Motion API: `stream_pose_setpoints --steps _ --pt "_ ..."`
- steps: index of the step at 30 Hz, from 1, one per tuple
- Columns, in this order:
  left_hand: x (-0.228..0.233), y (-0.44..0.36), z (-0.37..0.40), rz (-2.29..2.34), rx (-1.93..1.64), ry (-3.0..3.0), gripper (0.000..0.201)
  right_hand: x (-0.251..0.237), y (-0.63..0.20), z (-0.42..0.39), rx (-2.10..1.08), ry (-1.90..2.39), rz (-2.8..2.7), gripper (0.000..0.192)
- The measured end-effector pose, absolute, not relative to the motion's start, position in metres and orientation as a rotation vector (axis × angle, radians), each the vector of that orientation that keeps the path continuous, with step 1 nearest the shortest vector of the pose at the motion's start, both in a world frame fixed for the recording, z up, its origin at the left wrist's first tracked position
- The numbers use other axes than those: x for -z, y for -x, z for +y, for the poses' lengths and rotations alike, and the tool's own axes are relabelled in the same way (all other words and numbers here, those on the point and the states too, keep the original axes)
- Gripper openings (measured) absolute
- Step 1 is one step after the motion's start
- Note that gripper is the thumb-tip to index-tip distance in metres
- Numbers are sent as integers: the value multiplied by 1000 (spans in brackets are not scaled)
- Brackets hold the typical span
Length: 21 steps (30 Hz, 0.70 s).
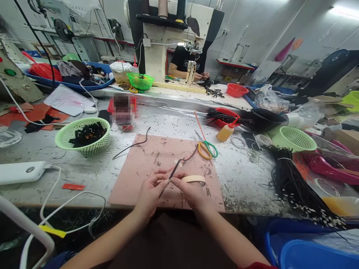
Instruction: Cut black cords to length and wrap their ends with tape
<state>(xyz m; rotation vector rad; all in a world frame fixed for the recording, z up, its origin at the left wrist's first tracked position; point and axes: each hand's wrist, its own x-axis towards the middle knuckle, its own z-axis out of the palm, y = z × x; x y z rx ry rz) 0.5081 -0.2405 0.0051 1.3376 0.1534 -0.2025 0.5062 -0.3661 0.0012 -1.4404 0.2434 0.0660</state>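
We pinch the black cord (pixel 176 170) between both hands over the pink mat (pixel 146 157): our left hand (pixel 150 192) and right hand (pixel 190 190) meet fingertip to fingertip on it. Its long axis slants up and away to the right, toward the scissors (pixel 207 148). A tape roll (pixel 193 179) rides on our right hand.

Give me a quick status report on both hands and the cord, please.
Left hand and right hand both pinching thin dark cord over pink mat. Tape roll on right hand. Scissors lie apart, nothing obstructing.
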Motion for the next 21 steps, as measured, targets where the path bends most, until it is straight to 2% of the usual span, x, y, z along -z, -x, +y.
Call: stream_pose_setpoints --steps 6,9,13,17,21 --pt "-5 -511 -239 74 223 -1366 11 -10 -505 -371 -36 1628 172 12" --pt "-9 -511 -240 144 344 -1252 13 -10 -504 -372 -10 1673 76 9" --pt "-17 -511 -240 155 515 -1088 15 -8 -504 -375 84 1672 -73 9" --pt "-21 -511 -239 156 572 -1058 16 -5 -505 -377 47 1620 -172 14" --pt "-21 -510 -238 216 609 -1106 18 1 -505 -379 33 1646 -166 9"
